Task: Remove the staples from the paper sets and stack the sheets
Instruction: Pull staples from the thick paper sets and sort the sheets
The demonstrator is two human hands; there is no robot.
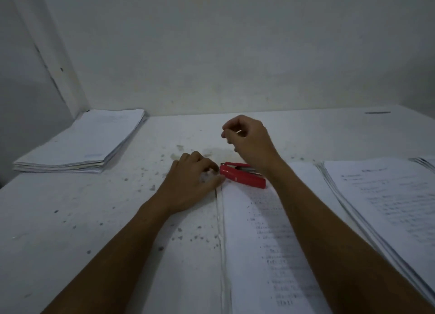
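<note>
A printed paper set [259,231] lies in front of me on the white table [70,219]. My left hand [195,181] rests on the set's top left corner, and its curled fingertips pinch the paper there. A red staple remover [242,177] lies on the set's top edge, just right of that hand. Beyond the remover, my right hand [247,139] is raised above the table with curled fingers. It pinches a thin pale sliver [239,131] that looks like a staple.
A neat stack of sheets [82,141] sits at the far left corner near the wall. More printed paper sets [388,200] lie fanned out on the right. Dark specks dot the table top. A wall closes off the table's far edge.
</note>
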